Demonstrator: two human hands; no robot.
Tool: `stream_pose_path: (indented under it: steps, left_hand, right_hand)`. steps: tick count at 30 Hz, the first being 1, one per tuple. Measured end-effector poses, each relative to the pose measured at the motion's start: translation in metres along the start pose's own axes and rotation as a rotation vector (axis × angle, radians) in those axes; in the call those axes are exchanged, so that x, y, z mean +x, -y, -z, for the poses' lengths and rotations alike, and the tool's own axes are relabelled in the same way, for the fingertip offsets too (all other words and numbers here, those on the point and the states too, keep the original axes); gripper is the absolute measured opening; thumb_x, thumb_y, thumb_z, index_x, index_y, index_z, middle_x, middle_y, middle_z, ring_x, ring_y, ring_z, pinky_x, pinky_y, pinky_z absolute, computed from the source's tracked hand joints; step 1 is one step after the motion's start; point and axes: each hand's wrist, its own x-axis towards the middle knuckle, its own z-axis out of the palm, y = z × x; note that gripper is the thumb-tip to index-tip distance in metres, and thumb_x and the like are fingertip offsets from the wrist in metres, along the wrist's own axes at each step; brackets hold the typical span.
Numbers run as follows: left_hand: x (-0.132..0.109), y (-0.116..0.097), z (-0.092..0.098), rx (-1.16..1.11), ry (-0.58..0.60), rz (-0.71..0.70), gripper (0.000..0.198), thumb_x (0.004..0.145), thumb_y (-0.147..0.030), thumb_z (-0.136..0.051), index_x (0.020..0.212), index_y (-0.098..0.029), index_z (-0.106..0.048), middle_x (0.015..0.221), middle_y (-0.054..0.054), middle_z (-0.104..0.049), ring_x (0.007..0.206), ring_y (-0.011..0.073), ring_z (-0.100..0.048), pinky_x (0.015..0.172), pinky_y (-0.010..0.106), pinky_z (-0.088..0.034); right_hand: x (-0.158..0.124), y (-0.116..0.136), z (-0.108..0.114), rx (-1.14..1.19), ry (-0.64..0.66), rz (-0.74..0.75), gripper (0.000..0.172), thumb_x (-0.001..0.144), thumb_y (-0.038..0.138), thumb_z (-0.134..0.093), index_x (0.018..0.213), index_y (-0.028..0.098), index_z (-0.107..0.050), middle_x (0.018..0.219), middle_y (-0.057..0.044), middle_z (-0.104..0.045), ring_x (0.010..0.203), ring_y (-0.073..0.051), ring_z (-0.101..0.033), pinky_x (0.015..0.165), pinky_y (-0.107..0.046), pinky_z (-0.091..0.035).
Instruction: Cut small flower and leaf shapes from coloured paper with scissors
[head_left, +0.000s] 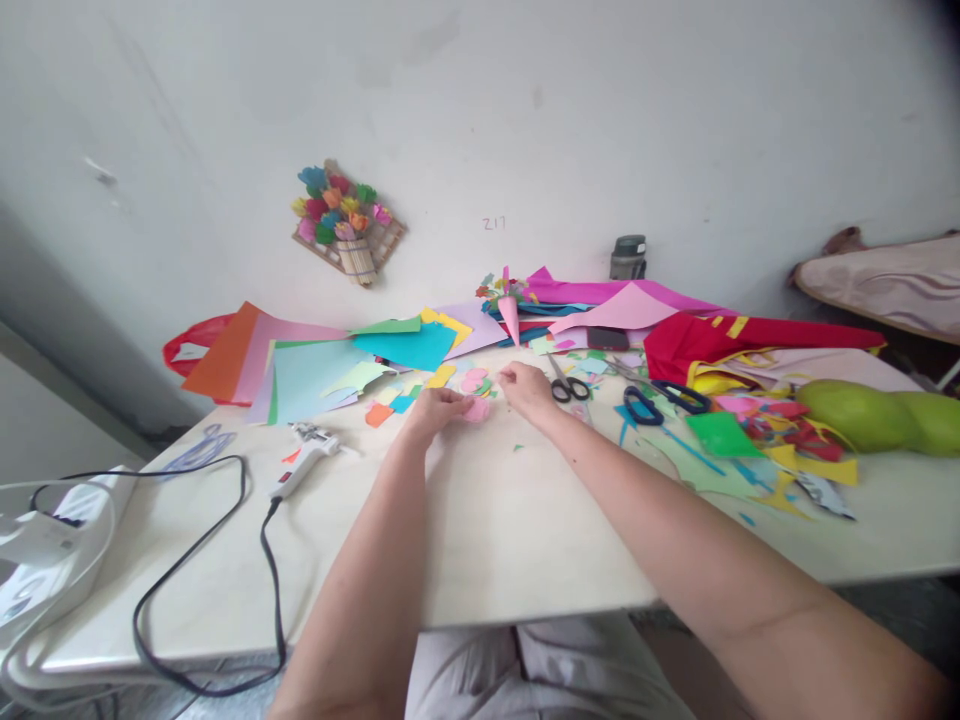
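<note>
My left hand (437, 411) pinches a small pink paper piece (475, 409) just above the table (517, 540). A short way to its right, my right hand (527, 387) is closed with fingertips together; whatever is between them is too small to make out. Behind the hands lie more pink paper cutouts (474, 379) and a yellow paper scrap (441, 376). Black-handled scissors (568, 386) rest beside my right hand. Farther back, a pink paper cone (509, 318) holds small paper flowers.
A glue gun (304, 462) with a black cord (244, 520) lies at left, near a white power strip (90, 540). Coloured paper sheets (315, 375) line the wall side. Blue-handled scissors (642, 405), paper scraps (724, 435) and red cloth (697, 350) are at right.
</note>
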Motion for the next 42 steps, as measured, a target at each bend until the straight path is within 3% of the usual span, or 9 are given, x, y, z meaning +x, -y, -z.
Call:
stream_pose_path:
  steps: [6, 9, 12, 15, 22, 25, 31, 36, 42]
  left_hand:
    - [0.003, 0.001, 0.001, -0.056, 0.026, -0.04, 0.035, 0.051, -0.047, -0.078, 0.06, -0.016, -0.064, 0.054, -0.003, -0.053, 0.052, 0.0081, -0.04, 0.052, 0.023, -0.028]
    - [0.005, 0.002, -0.001, -0.11, 0.003, -0.056, 0.036, 0.05, -0.047, -0.079, 0.059, -0.016, -0.063, 0.054, -0.003, -0.054, 0.052, 0.0078, -0.04, 0.052, 0.023, -0.027]
    - [0.005, 0.002, -0.004, -0.135, -0.017, -0.062, 0.036, 0.05, -0.047, -0.079, 0.059, -0.016, -0.062, 0.055, -0.003, -0.055, 0.053, 0.0079, -0.041, 0.053, 0.022, -0.028]
    - [0.004, 0.001, -0.006, -0.154, -0.016, -0.06, 0.036, 0.052, -0.046, -0.079, 0.06, -0.016, -0.062, 0.057, -0.002, -0.056, 0.054, 0.0081, -0.043, 0.053, 0.022, -0.03]
    - [-0.002, -0.003, -0.007, -0.18, 0.143, -0.019, 0.034, 0.057, -0.047, -0.076, 0.064, -0.016, -0.062, 0.063, 0.0, -0.059, 0.062, 0.0104, -0.052, 0.055, 0.021, -0.036]
    - [-0.003, -0.004, -0.009, -0.22, 0.145, -0.019, 0.036, 0.054, -0.047, -0.078, 0.062, -0.015, -0.063, 0.062, 0.001, -0.06, 0.061, 0.0112, -0.054, 0.055, 0.021, -0.039]
    - [0.0, -0.003, -0.012, -0.307, 0.105, 0.003, 0.041, 0.05, -0.047, -0.081, 0.063, -0.013, -0.063, 0.061, 0.003, -0.063, 0.059, 0.0138, -0.061, 0.059, 0.025, -0.047]
    - [-0.001, -0.004, -0.012, -0.333, 0.058, 0.032, 0.04, 0.054, -0.046, -0.08, 0.071, -0.013, -0.064, 0.068, 0.005, -0.067, 0.067, 0.0183, -0.068, 0.06, 0.026, -0.05]
    - [0.001, 0.0, -0.011, -0.362, 0.071, -0.025, 0.04, 0.057, -0.046, -0.078, 0.074, -0.013, -0.064, 0.072, 0.006, -0.069, 0.071, 0.019, -0.068, 0.064, 0.027, -0.052]
  right_hand:
    - [-0.004, 0.006, 0.005, 0.461, 0.311, -0.134, 0.032, 0.084, 0.043, -0.053, 0.081, 0.014, -0.063, 0.074, -0.007, -0.07, 0.057, -0.012, -0.063, 0.05, -0.021, -0.039]
    - [-0.01, 0.011, 0.005, 0.618, 0.44, -0.181, 0.028, 0.081, 0.04, -0.06, 0.075, 0.012, -0.062, 0.065, -0.005, -0.068, 0.048, -0.009, -0.059, 0.044, -0.018, -0.034]
    - [-0.014, 0.016, 0.004, 0.692, 0.392, -0.187, 0.016, 0.076, 0.019, -0.065, 0.063, 0.012, -0.059, 0.056, -0.002, -0.065, 0.045, -0.007, -0.056, 0.046, -0.017, -0.038]
    - [-0.015, 0.018, 0.004, 0.747, 0.332, -0.173, 0.018, 0.072, 0.007, -0.063, 0.056, 0.012, -0.057, 0.049, 0.0, -0.061, 0.042, -0.007, -0.054, 0.05, -0.019, -0.043]
    - [-0.013, 0.015, 0.006, 0.74, 0.325, -0.094, 0.017, 0.07, 0.007, -0.062, 0.055, 0.012, -0.058, 0.047, 0.001, -0.059, 0.042, -0.007, -0.054, 0.05, -0.019, -0.044]
    - [-0.015, 0.015, 0.007, 0.703, 0.32, -0.088, 0.015, 0.071, 0.01, -0.063, 0.057, 0.012, -0.059, 0.05, 0.001, -0.061, 0.044, -0.007, -0.055, 0.05, -0.018, -0.043]
    - [-0.007, 0.011, 0.017, 0.401, 0.338, -0.087, 0.018, 0.08, 0.021, -0.057, 0.066, 0.012, -0.064, 0.07, -0.007, -0.069, 0.053, -0.01, -0.06, 0.052, -0.019, -0.044]
    - [0.011, -0.007, 0.044, -0.407, 0.109, -0.054, 0.023, 0.074, 0.026, -0.064, 0.092, 0.014, -0.071, 0.101, -0.016, -0.069, 0.096, -0.025, -0.064, 0.079, -0.031, -0.048]
    - [0.019, -0.024, 0.063, -0.731, 0.281, -0.174, 0.043, 0.073, 0.029, -0.064, 0.113, 0.014, -0.066, 0.114, -0.021, -0.063, 0.107, -0.029, -0.06, 0.085, -0.037, -0.046]
